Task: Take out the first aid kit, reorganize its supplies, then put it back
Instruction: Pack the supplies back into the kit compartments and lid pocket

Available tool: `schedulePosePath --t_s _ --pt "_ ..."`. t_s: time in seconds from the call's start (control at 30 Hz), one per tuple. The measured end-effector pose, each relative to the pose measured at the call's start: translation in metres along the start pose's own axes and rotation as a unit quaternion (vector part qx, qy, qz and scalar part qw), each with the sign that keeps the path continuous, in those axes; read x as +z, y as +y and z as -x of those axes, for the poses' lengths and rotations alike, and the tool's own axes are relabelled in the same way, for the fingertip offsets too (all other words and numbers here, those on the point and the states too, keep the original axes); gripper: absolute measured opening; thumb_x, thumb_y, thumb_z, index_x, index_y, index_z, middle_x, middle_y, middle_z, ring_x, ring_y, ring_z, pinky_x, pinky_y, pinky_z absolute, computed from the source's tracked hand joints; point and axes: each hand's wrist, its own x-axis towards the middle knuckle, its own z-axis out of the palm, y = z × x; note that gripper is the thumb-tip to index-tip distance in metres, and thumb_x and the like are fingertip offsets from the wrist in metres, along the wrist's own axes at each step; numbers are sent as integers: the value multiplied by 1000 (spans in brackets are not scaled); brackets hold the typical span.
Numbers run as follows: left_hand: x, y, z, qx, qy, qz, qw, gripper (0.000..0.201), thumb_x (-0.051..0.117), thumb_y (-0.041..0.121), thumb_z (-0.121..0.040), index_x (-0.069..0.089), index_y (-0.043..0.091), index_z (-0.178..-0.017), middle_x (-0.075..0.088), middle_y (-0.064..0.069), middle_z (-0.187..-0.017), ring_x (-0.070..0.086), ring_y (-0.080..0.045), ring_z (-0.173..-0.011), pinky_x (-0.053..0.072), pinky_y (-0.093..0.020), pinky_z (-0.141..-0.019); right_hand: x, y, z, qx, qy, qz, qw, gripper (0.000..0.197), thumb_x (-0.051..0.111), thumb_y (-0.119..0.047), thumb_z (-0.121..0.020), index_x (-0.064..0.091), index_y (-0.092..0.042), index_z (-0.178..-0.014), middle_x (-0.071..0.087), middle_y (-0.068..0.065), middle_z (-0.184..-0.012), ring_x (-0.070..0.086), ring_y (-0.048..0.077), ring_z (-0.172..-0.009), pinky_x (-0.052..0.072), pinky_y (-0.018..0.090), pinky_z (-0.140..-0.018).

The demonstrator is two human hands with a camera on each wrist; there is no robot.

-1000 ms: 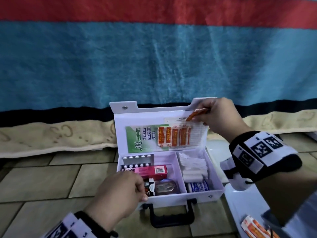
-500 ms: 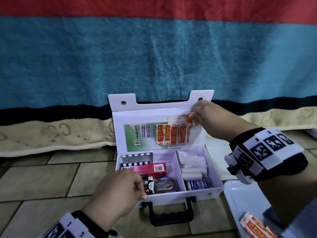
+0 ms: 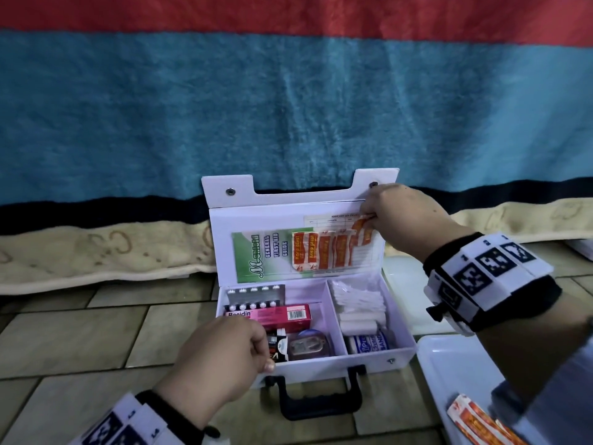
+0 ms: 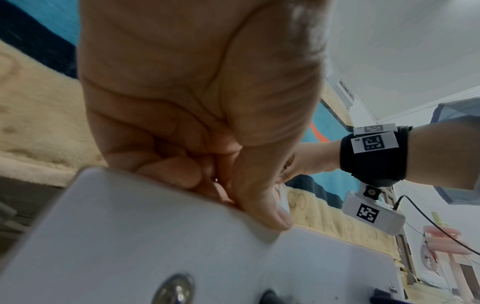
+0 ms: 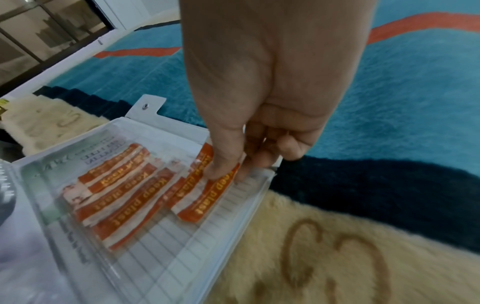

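— Where's the first aid kit [image 3: 378, 356], and what's in it?

— On the tiled floor [image 3: 80, 335] against a striped blanket [image 3: 288, 107], lid [image 3: 276, 216] standing open; the left compartment holds two pill blister strips [image 3: 255, 295], a pink box [image 3: 279, 314] in front of them, and a small black carton beside a clear packet nearest the handle [image 3: 321, 399]; the right compartment holds white gauze rolls [image 3: 359, 311] and a blue-lettered tube [image 3: 369, 343]. The lid's clear pocket carries a green guide leaflet [image 3: 253, 255] and a fanned row of orange plasters [image 3: 324, 253].

— And the hands?

— The left hand [image 3: 224, 351] grasps the kit's front wall, its grip curled over the rim; the right hand [image 3: 401, 215] pinches one plaster [image 5: 207, 197] at the pocket's top right corner.

— Does any view add anything?

— The right wrist view shows the thumb pressed on that plaster, its lower part behind the pocket's film (the head view hides this under knuckles); the left wrist view shows the thumb [image 4: 262, 205] lying on the outer face. Only the head view shows the white tray [image 3: 449, 364] at the right, with more plasters [image 3: 475, 422] on it.
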Motion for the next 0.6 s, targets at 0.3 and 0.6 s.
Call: schedulePosePath --t_s 0.3,0.6 --pt "2 -4 -4 13 -9 8 1000 21 73 37 -74 59 30 -60 49 42 -52 47 6 -56 32 -14 -50 -3 -8 3 -17 38 -1 999 13 54 -13 -87 66 -17 -90 62 -1 -108 58 23 -99 49 32 -77" --pt "1 -2 -3 7 -14 3 1000 22 74 39 -73 59 29 -60 56 11 -56 50 1 -59 34 -16 -52 -6 -13 -1 -16 36 38 998 18 54 -13 -86 68 -21 -96 66 5 -97 54 25 -102 40 32 -81"
